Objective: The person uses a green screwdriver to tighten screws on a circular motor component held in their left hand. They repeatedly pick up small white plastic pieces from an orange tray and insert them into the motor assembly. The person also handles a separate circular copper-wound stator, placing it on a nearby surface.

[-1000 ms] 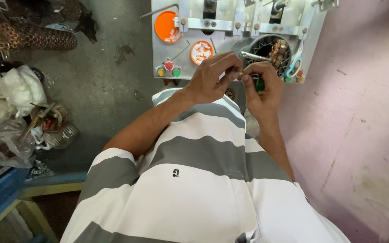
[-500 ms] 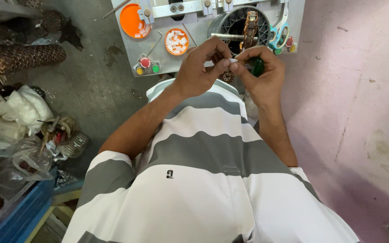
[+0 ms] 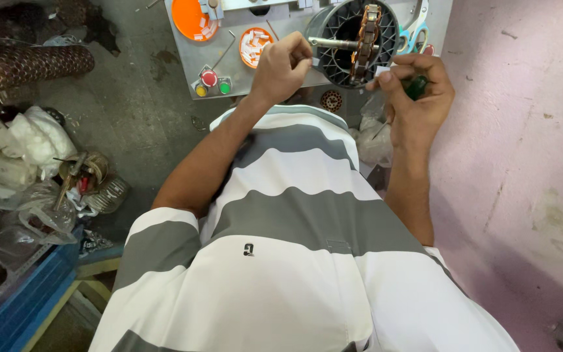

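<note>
My left hand [image 3: 283, 65] is closed in a fist with a thin wire pinched in its fingers, just left of a round grey slotted motor core with copper windings [image 3: 358, 40] that sits on a metal shaft. My right hand [image 3: 415, 98] is closed around a green-handled tool [image 3: 416, 87], with its thumb and fingers pinching something small at the core's right edge. Both hands are raised in front of a grey machine panel [image 3: 229, 62]. My grey and white striped shirt fills the lower part of the view.
The panel carries an orange dish [image 3: 191, 17], a smaller orange dish of white pieces [image 3: 255, 46], and red, yellow and green buttons [image 3: 210, 83]. Scissors [image 3: 415, 32] hang at the right. Wire coils, bags and clutter [image 3: 47, 163] lie on the floor left; a pink wall [image 3: 529, 130] stands right.
My hands have drawn apart: the left one moved left with the wire, the right one stayed by the core. The view has shifted closer to the panel.
</note>
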